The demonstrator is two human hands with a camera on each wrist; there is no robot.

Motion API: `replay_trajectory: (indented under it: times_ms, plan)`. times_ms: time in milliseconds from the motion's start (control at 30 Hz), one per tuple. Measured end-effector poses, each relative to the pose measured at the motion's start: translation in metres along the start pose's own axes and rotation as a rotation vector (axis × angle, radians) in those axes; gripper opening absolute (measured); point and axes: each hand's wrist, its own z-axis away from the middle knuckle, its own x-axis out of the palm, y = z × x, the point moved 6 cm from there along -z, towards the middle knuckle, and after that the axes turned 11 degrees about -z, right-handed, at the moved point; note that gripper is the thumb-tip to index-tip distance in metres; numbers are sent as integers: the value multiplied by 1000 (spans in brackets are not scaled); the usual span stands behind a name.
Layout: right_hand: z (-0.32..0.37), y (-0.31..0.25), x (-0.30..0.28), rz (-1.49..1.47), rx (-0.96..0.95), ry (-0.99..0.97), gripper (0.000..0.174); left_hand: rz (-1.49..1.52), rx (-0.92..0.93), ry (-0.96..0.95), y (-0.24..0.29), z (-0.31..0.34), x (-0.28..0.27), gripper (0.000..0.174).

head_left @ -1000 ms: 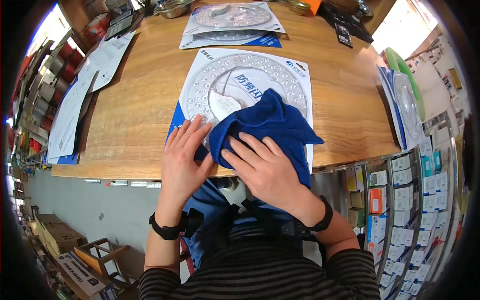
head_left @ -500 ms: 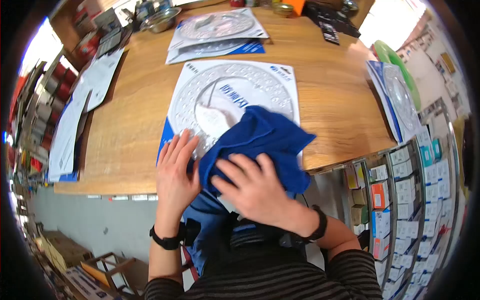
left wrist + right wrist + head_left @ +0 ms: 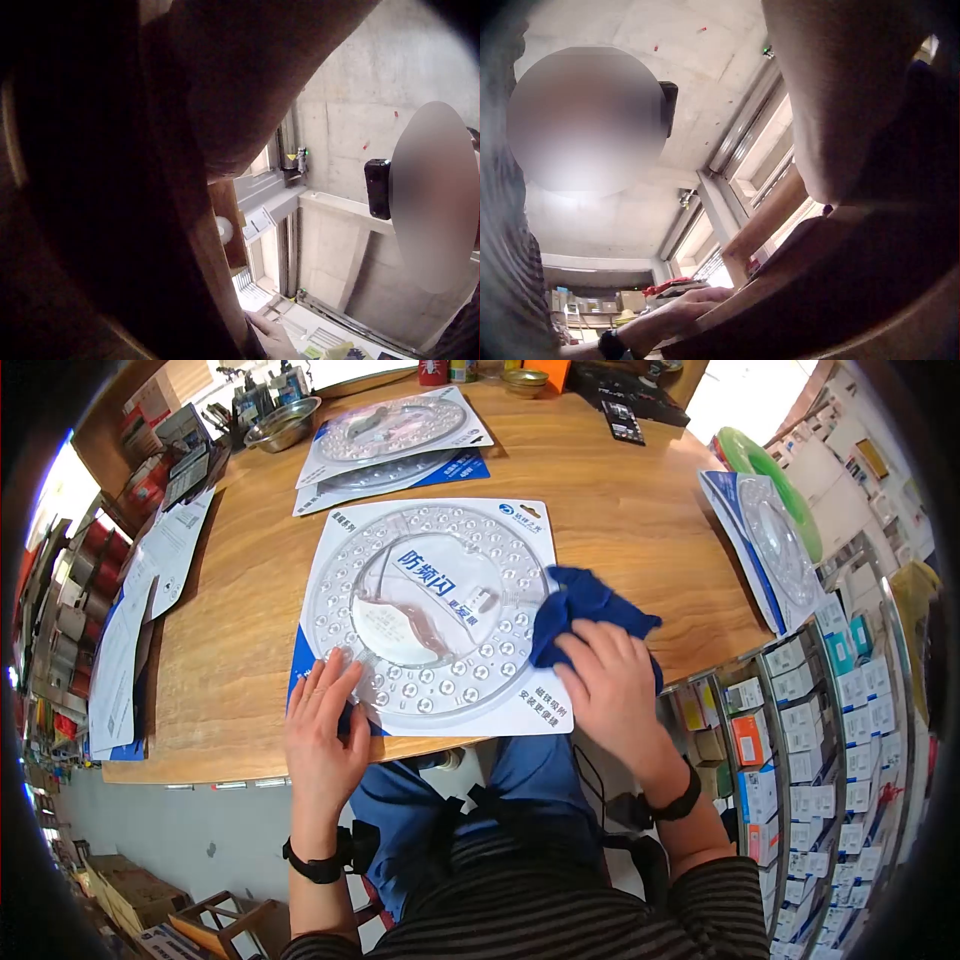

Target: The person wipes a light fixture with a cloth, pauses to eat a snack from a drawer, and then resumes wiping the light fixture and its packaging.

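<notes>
While the left hand [image 3: 322, 732] rests spread on packaging [image 3: 435, 615], the right hand [image 3: 612, 688], fingers extended, touches blue cloth [image 3: 585, 602].

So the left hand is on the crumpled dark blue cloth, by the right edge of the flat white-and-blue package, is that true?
Not quite: the head view shows the right hand on the crumpled dark blue cloth, not the left hand. The cloth is indeed by the right edge of the flat white-and-blue package.
</notes>
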Motion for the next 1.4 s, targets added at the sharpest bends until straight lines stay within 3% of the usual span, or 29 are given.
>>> replay_trajectory:
  times_ms: [267, 467, 567, 1000, 1167, 1233, 1267, 1333, 1400]
  plan:
    - [-64, 70, 32, 181, -4, -198, 28, -6, 14, -4, 1, 0, -1, 35]
    - [-101, 103, 56, 154, 160, -378, 32, 14, 6, 14, 0, 0, -1, 34]
    - [-94, 98, 55, 150, 129, -388, 33, 6, 12, 20, -1, 1, 0, 34]
    - [13, -28, -6, -90, -10, -221, 31, -9, 14, 10, -1, 1, 0, 34]
    - [17, -30, -8, -166, 48, -106, 28, -67, 33, 124, 10, 2, -4, 39]
    - [16, -24, -8, -204, 69, -95, 26, 108, 237, 201, 37, 2, -8, 43]
    - [16, -19, -7, -237, 90, -91, 25, 147, 315, 135, 57, -1, -9, 46]
    - [6, 6, -13, -625, 252, -99, 18, 159, 439, -12, 96, -10, -6, 57]
    - [-14, 20, -37, -844, 444, -40, 27, 48, 512, -126, 127, -14, 6, 72]
